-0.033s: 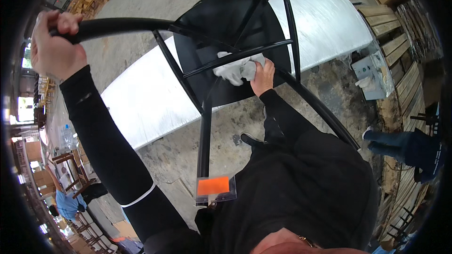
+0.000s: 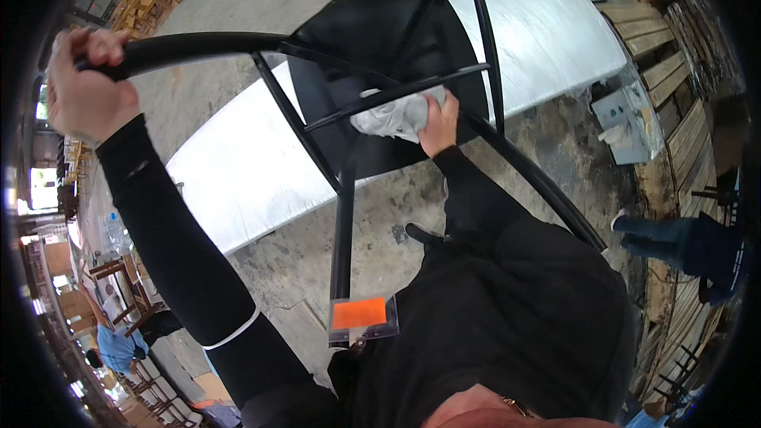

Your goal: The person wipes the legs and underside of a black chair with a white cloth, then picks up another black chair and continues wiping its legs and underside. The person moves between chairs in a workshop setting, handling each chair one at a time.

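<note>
A person tips up a black metal chair (image 2: 372, 71).
Left hand (image 2: 83, 87) clamped on its curved backrest; right hand (image 2: 437, 123) presses a white cloth (image 2: 392, 116) to the seat.

— What is the left hand (image 2: 83, 91) doing?
— It is gripping one leg of the upturned black chair (image 2: 372, 40), holding it out to the side.
— And the right hand (image 2: 438, 125)?
— It is pressing a crumpled white cloth (image 2: 392, 115) against the seat's underside, just behind a crossbar. An orange tag (image 2: 361, 313) is hanging on the nearest leg.
</note>
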Demonstrator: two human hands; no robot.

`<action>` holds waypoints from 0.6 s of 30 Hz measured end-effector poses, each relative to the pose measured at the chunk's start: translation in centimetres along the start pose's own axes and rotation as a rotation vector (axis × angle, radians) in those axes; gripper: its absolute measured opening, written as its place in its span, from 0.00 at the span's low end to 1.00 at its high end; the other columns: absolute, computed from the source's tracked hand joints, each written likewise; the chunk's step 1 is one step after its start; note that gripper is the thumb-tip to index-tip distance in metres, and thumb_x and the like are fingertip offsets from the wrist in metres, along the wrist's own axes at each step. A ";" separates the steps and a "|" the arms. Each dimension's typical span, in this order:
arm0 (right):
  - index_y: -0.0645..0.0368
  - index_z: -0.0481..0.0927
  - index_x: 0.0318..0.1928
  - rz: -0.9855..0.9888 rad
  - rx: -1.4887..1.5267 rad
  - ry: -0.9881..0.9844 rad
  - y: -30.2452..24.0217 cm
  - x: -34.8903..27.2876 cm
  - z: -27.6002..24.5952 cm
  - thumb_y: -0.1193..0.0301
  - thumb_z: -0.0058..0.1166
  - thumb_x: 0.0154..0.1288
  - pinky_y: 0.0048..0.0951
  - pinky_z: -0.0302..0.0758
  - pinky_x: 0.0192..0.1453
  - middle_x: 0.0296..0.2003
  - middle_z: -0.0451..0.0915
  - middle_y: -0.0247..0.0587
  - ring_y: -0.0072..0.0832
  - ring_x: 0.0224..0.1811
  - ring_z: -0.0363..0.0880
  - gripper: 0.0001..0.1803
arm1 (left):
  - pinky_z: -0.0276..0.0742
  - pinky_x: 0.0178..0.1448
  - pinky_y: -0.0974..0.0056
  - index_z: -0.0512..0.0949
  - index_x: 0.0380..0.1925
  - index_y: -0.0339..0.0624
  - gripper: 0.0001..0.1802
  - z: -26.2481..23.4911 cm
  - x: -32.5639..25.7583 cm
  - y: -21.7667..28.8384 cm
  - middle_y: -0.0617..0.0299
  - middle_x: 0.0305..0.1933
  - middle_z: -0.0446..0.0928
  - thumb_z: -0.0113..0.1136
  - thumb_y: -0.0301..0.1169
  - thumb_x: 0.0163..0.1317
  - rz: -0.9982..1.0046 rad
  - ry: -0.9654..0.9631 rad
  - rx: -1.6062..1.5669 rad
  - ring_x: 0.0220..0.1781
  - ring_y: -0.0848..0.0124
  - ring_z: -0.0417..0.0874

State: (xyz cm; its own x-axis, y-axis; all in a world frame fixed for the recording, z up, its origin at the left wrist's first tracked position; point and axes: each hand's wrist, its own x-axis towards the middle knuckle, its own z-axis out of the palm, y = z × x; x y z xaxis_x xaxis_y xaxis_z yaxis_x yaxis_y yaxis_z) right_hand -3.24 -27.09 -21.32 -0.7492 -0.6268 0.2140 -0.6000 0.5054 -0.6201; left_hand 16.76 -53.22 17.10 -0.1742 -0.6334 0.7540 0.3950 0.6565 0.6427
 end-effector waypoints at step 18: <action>0.67 0.84 0.42 -0.118 -0.226 -1.070 20.4 -21.7 -0.9 0.63 0.58 0.57 0.47 0.78 0.48 0.39 0.84 0.60 0.50 0.44 0.84 0.19 | 0.78 0.34 0.58 0.75 0.23 0.35 0.16 2.0 -0.2 0.8 0.61 0.15 0.67 0.54 0.32 0.71 -0.064 -0.036 -0.008 0.17 0.70 0.70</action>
State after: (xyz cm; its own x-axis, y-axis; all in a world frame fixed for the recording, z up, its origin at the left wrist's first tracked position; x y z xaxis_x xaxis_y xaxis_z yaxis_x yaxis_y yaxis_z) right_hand 0.51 -2.66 -37.88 -0.1190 -0.8132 -0.5698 -0.7712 0.4371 -0.4627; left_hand 15.30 -51.73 17.74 -0.2313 -0.6587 0.7160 0.3895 0.6117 0.6886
